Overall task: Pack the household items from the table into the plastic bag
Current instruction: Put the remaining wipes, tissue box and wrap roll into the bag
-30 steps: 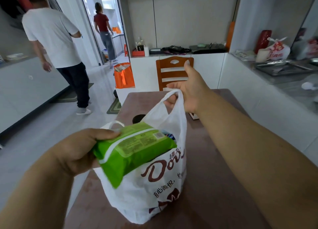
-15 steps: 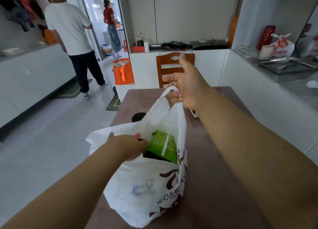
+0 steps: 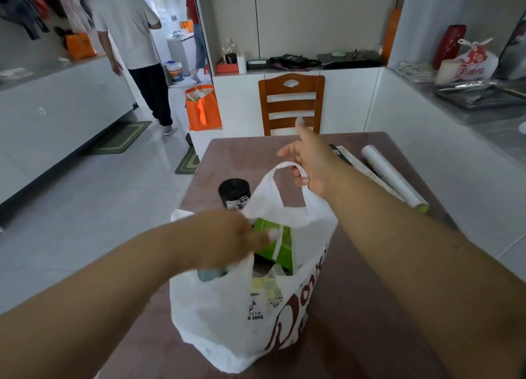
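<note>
A white plastic bag (image 3: pixel 227 316) with red lettering stands on the brown table (image 3: pixel 355 307). My right hand (image 3: pixel 310 168) holds its far handle up, lower fingers curled round the loop, index finger pointing away. My left hand (image 3: pixel 227 236) is at the bag's mouth, blurred, fingers on the green pack (image 3: pixel 280 245) that sits end-down inside the bag. Other items show through the bag's wall. A black roll (image 3: pixel 234 193) stands on the table just behind the bag. A white roll (image 3: pixel 394 176) and a long printed box (image 3: pixel 358 165) lie at the table's right.
A wooden chair (image 3: pixel 291 102) stands at the table's far end. An orange bag (image 3: pixel 202 108) sits on the floor to the left. A person in a white shirt (image 3: pixel 128 25) walks away down the aisle. Counters run along both sides.
The green pack has gone from above the bag down into it, with my left hand following. The view shifted, bringing the black roll and the rolls at the right into sight.
</note>
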